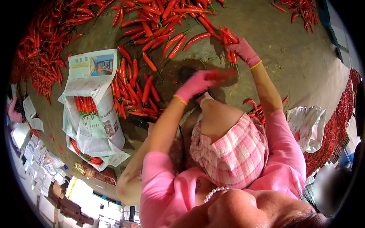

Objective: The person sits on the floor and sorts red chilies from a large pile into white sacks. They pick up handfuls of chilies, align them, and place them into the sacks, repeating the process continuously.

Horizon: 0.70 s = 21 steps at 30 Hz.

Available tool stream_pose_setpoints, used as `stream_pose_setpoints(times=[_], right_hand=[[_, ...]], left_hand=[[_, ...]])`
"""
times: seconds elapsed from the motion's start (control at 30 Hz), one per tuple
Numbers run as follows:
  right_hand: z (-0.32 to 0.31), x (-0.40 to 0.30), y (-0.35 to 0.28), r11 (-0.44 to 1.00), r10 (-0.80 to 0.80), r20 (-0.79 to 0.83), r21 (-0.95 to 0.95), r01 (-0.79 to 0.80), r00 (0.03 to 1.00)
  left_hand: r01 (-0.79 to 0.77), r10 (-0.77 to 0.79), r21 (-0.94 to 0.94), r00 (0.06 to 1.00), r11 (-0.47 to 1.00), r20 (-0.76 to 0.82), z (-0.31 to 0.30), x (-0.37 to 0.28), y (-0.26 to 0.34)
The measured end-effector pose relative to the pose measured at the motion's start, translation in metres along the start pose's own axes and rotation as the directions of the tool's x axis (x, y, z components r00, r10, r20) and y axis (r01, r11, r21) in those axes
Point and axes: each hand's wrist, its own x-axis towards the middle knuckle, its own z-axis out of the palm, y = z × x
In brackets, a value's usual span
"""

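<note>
My right hand (243,51), in a pink glove with a yellow cuff, grips a bunch of red chili peppers (229,37) above the concrete floor, tips and stems sticking out on both sides. Lower and to the left, my left hand (199,82), gloved alike and blurred, has a red pepper or peppers (225,74) at its fingers. Loose red chilies (159,31) lie spread on the floor before me. More chilies (128,88) are heaped beside a newspaper-lined container (111,116), in which chilies (85,105) lie in line with their stems together.
A large chili heap (42,57) covers the floor at far left, another (305,14) lies at upper right. A crumpled white bag (308,128) sits at my right beside a long red pile (336,125). At the far left edge is another person's pink sleeve (14,111).
</note>
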Motion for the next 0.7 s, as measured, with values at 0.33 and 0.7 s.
stream_pose_setpoints(times=[0.33,0.7], right_hand=[[0.097,0.067,0.03,0.064,-0.651,0.155,-0.964,0.258,0.743],[0.104,0.045,0.003,0.455,-0.308,0.116,-0.854,0.253,0.944]], left_hand=[[0.536,0.383,0.822,0.731,0.191,-0.565,-0.096,0.028,0.025],[0.565,0.284,0.579,0.526,0.589,-0.802,-0.114,-0.009,0.002]])
